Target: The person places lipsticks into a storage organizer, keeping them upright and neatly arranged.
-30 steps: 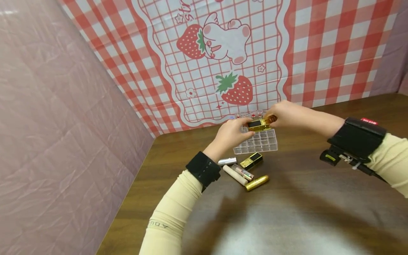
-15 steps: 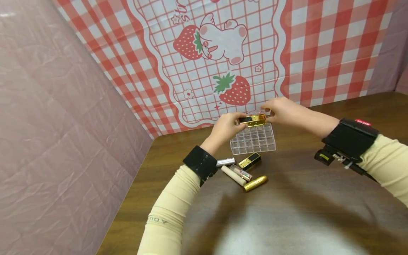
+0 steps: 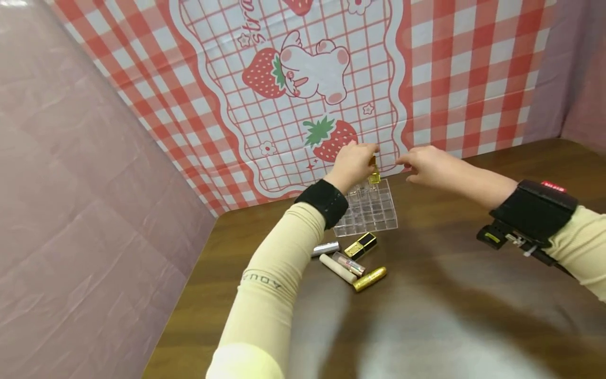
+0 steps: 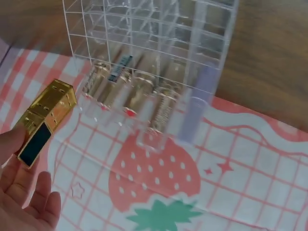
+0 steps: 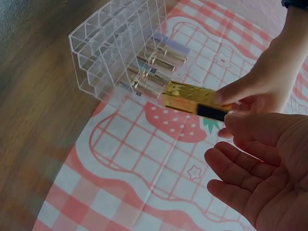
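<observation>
My left hand (image 3: 354,164) pinches one end of a gold lipstick tube (image 4: 54,103) with a black panel, between thumb and fingers. In the head view the tube points down over the far edge of a clear compartment organizer (image 3: 389,213). The left wrist view has it just beside the organizer's back row, where several clear-and-gold lipstick tubes (image 4: 162,113) and a lilac tube (image 4: 196,108) stand. My right hand (image 3: 428,167) is just to the right, holding nothing, its fingers loosely bent. In the right wrist view its fingertips (image 5: 219,190) are close to the gold tube's black end.
Before the organizer lie a black-and-gold lipstick (image 3: 361,246), a silver tube (image 3: 326,248), a cream tube (image 3: 337,268), a clear gloss tube (image 3: 349,264) and a gold tube (image 3: 370,279). A checked strawberry cloth (image 3: 440,79) hangs behind the wooden table (image 3: 426,295).
Both hands had been at the gold lipstick tube. The right hand has let go and drawn right, while the left has turned the tube from lying level to pointing down at the organizer's back.
</observation>
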The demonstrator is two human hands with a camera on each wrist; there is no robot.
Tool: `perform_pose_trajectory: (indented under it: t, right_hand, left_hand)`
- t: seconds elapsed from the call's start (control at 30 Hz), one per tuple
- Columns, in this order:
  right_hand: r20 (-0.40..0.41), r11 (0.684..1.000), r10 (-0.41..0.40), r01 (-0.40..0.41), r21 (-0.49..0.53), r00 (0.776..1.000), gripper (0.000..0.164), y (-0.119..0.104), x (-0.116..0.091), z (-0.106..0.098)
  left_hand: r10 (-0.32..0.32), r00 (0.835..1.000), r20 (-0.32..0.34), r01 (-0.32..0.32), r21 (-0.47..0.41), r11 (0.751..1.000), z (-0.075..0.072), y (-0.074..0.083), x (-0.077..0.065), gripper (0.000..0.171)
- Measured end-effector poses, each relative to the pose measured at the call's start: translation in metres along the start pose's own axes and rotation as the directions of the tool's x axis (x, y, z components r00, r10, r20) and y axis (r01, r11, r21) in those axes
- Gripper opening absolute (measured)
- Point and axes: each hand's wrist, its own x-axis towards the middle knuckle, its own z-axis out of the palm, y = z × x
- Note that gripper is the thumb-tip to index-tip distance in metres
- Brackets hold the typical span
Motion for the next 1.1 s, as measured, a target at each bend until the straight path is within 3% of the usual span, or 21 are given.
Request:
perform_pose_trajectory:
  t: [0.17, 0.37, 0.63, 0.87, 1.0, 1.1]
  right_hand:
    - [-0.005, 1.000, 0.020, -0.020, -0.003, 1.000, 0.033, 0.005, -0.004, 0.001]
    - [0.025, 0.999, 0.037, -0.037, -0.010, 0.999, 0.035, 0.009, -0.005, 0.003]
    - [0.018, 0.999, 0.037, -0.037, -0.015, 0.999, 0.033, 0.012, -0.008, 0.007]
    - [0.020, 1.000, 0.025, -0.025, -0.003, 0.999, 0.034, 0.012, -0.004, 0.011]
    - [0.013, 1.000, 0.003, -0.003, 0.004, 1.000, 0.033, 0.014, -0.002, 0.012]
    - [0.030, 1.000, 0.006, -0.006, -0.004, 1.000, 0.034, 0.015, -0.001, 0.014]
  left_hand:
    - [-0.037, 0.999, -0.023, 0.038, 0.041, 0.998, 0.011, 0.010, 0.014, 0.012]
    - [-0.096, 0.995, -0.028, 0.098, 0.082, 0.992, 0.028, 0.012, 0.016, 0.013]
    - [-0.045, 0.997, -0.061, 0.056, 0.195, 0.979, 0.042, 0.020, 0.022, 0.019]
    - [-0.016, 0.995, -0.094, 0.038, 0.237, 0.971, 0.049, 0.021, 0.027, 0.019]
    - [-0.024, 0.992, -0.122, 0.051, 0.223, 0.973, 0.051, 0.020, 0.027, 0.018]
    - [-0.054, 0.993, -0.106, 0.073, 0.175, 0.982, 0.053, 0.019, 0.025, 0.017]
